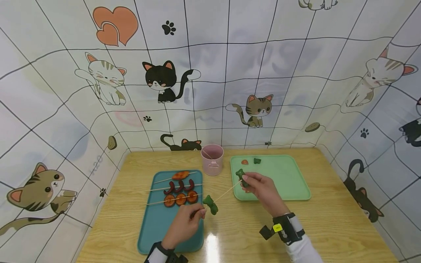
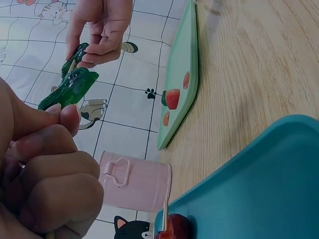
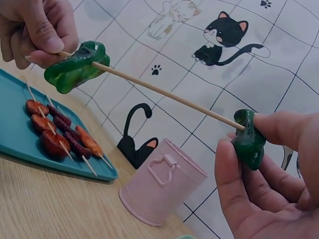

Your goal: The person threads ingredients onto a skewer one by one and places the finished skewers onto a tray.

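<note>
A thin wooden skewer (image 3: 169, 94) slants up between the hands, above the table. My left hand (image 1: 185, 223) pinches its lower end between thumb and forefinger, the other fingers curled. Just beyond those fingertips a glossy green pepper piece (image 3: 77, 67) is threaded on the stick. At the far end, my right hand (image 1: 264, 191) pinches a second green pepper piece (image 3: 249, 142) between thumb and fingers. The skewer's tip meets this piece; how deep it goes in is hidden. The left hand is over the right edge of the blue tray (image 1: 161, 233).
Three loaded skewers lie on the blue tray: round brown slices (image 1: 181, 199), dark red curled pieces (image 1: 179, 186) and one orange-brown piece (image 1: 181, 175). A pink bucket (image 1: 213, 168) with a stick in it stands behind. The green tray (image 1: 286, 179) bears small red and green pieces.
</note>
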A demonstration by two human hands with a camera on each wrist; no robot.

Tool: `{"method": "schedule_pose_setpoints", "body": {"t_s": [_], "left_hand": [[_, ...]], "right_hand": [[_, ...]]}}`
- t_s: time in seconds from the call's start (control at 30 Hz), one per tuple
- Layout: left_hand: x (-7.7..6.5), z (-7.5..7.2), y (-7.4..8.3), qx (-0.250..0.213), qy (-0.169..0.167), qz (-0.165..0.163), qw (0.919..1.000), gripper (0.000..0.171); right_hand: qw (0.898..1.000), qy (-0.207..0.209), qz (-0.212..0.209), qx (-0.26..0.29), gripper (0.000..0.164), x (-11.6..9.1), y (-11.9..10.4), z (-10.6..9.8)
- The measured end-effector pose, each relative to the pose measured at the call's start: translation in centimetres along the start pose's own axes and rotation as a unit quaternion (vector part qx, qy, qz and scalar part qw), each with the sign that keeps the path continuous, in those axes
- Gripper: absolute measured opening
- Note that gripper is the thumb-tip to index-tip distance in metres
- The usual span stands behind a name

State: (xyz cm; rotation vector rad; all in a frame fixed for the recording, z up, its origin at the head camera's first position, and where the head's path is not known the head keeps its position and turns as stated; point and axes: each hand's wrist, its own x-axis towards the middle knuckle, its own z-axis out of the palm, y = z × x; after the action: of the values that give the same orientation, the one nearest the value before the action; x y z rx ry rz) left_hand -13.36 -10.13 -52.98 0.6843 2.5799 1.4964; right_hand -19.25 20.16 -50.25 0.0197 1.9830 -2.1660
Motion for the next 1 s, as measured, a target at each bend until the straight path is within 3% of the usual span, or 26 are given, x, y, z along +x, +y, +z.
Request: {"method": "schedule_pose_setpoints", "body": {"t_s": [0.23, 0.43, 0.67, 1.0], "left_hand": [[-0.1, 0.0, -0.1, -0.004, 0.0, 0.001, 1.0, 0.031], [-0.2, -0.1, -0.1, -0.008, 0.001, 0.001, 1.0, 0.033], [-0.4, 0.1, -0.3, -0.008, 0.012, 0.011, 0.9998, 0.032], [0.3, 1.0, 0.4, -0.004, 0.014, -0.008, 0.9999, 0.031]], "right_hand": [[1.0, 0.012, -0.002, -0.004, 0.051, -0.5, 0.4, 0.9], [1.0, 0.012, 0.003, 0.027, 0.041, -0.8, 0.6, 1.5], [0.999, 0.015, 0.012, 0.025, 0.03, -1.2, 1.2, 2.1], [0.999, -0.031, 0.008, 0.019, 0.032, -1.9, 2.5, 4.9]]}}
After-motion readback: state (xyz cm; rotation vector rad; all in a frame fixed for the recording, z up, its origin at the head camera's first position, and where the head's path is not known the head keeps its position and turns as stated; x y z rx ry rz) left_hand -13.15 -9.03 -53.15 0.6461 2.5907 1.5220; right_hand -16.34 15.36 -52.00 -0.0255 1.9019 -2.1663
